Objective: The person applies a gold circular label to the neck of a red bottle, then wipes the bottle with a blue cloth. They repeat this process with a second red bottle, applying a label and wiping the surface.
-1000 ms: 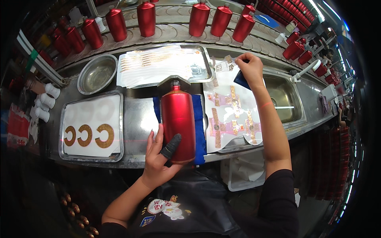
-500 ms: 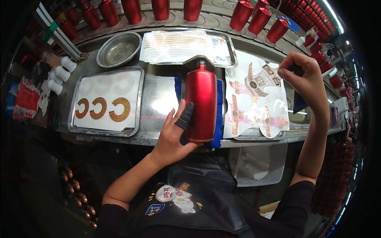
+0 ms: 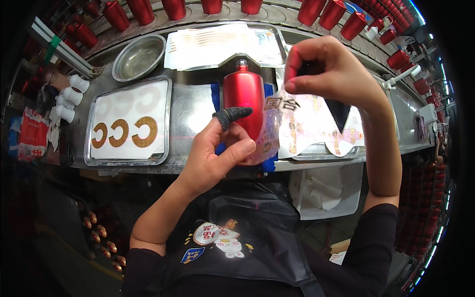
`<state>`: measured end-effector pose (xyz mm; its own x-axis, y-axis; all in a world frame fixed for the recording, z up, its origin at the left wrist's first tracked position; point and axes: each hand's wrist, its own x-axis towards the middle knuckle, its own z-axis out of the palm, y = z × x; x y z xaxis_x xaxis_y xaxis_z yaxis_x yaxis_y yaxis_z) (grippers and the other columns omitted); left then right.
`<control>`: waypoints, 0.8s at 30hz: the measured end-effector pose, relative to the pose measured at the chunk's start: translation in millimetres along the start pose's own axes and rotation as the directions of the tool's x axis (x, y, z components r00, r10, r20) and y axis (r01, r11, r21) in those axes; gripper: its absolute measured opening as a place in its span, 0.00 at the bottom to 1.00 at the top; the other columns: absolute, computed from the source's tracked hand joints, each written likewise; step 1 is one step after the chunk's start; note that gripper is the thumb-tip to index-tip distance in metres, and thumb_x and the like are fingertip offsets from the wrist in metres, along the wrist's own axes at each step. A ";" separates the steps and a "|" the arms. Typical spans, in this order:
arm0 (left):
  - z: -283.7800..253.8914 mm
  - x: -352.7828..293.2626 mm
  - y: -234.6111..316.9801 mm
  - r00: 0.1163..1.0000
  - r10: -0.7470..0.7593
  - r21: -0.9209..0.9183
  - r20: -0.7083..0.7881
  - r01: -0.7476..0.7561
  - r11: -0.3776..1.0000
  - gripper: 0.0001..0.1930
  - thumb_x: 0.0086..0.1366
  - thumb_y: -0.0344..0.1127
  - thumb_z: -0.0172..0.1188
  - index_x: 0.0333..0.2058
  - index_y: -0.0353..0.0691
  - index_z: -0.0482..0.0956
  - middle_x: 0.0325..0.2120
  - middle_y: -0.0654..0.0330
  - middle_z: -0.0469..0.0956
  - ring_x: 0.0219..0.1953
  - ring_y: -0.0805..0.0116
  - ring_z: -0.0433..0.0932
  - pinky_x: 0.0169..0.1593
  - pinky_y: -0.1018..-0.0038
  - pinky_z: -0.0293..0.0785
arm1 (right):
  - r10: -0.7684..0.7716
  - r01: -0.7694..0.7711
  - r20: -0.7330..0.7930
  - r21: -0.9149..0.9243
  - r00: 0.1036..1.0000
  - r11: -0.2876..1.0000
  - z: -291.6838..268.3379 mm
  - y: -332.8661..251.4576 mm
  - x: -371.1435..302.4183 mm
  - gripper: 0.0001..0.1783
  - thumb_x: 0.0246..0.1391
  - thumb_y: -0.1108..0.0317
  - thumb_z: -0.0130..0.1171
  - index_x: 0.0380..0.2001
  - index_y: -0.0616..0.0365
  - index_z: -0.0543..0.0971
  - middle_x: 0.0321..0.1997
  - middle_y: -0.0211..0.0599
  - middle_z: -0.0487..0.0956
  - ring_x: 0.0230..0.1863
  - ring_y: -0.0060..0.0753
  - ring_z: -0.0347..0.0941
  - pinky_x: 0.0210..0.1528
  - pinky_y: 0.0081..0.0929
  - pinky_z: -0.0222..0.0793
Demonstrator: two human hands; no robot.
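A glossy red bottle [image 3: 243, 89] lies in front of me, its neck against a metal holder, over blue cloth [image 3: 268, 163]. My right hand [image 3: 329, 69] pinches the upper end of a clear decal film [image 3: 271, 128] with gold and pink print. The film hangs down across the bottle's right side. A dark triangular piece [image 3: 339, 115] shows below the right palm; how it is held is hidden. My left hand [image 3: 210, 156] is closed at the film's lower end, thumb against it. Its index finger, in a dark grey finger cover [image 3: 231, 117], lies across the bottle.
At the left, a metal tray [image 3: 169, 114] holds a sheet with gold C-shapes. A metal bowl [image 3: 138, 58] and a back tray [image 3: 283, 44] of gold-strip sheets stand behind. Decal sheets [image 3: 316, 133] lie at the right. Red bottles [image 3: 173, 9] line the conveyor.
My right hand has come left from the decal sheets to the bottle, bringing a decal film. My left hand has shifted to the film's lower end, its index finger now across the bottle.
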<state>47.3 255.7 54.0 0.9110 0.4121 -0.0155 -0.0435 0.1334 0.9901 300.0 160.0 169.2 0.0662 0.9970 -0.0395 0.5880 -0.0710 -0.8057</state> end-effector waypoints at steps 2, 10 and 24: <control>-0.8 -0.5 -5.8 0.993 0.045 0.092 -0.105 -0.036 0.995 0.24 0.63 0.25 0.67 0.57 0.33 0.73 0.32 0.65 0.79 0.35 0.79 0.78 0.44 0.79 0.76 | 0.106 -0.105 0.003 -0.063 0.994 0.992 2.6 17.8 15.7 0.08 0.52 0.74 0.71 0.30 0.64 0.80 0.26 0.25 0.80 0.30 0.11 0.73 0.34 0.14 0.69; -16.0 5.2 -14.3 0.967 -0.156 -0.008 -0.203 0.157 0.987 0.24 0.63 0.23 0.66 0.57 0.34 0.70 0.30 0.65 0.79 0.31 0.84 0.76 0.37 0.84 0.74 | 0.058 -0.066 -0.215 -0.033 0.975 0.997 31.4 91.4 54.5 0.10 0.53 0.67 0.69 0.33 0.63 0.82 0.28 0.29 0.80 0.30 0.17 0.73 0.34 0.18 0.69; -37.4 3.7 1.8 0.968 0.193 0.601 -0.163 -0.058 0.797 0.30 0.59 0.31 0.72 0.59 0.33 0.73 0.56 0.48 0.74 0.59 0.60 0.74 0.56 0.68 0.74 | -0.001 -0.048 -0.345 -0.134 0.939 0.990 148.8 89.2 -55.1 0.49 0.47 0.40 0.72 0.72 0.30 0.66 0.43 0.50 0.70 0.39 0.54 0.74 0.42 0.41 0.74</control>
<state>35.2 291.2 50.5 0.8065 0.5711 0.1533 0.1588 -0.4588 0.8742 228.9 103.1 11.6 0.3397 0.9255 0.1676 0.6868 -0.1224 -0.7164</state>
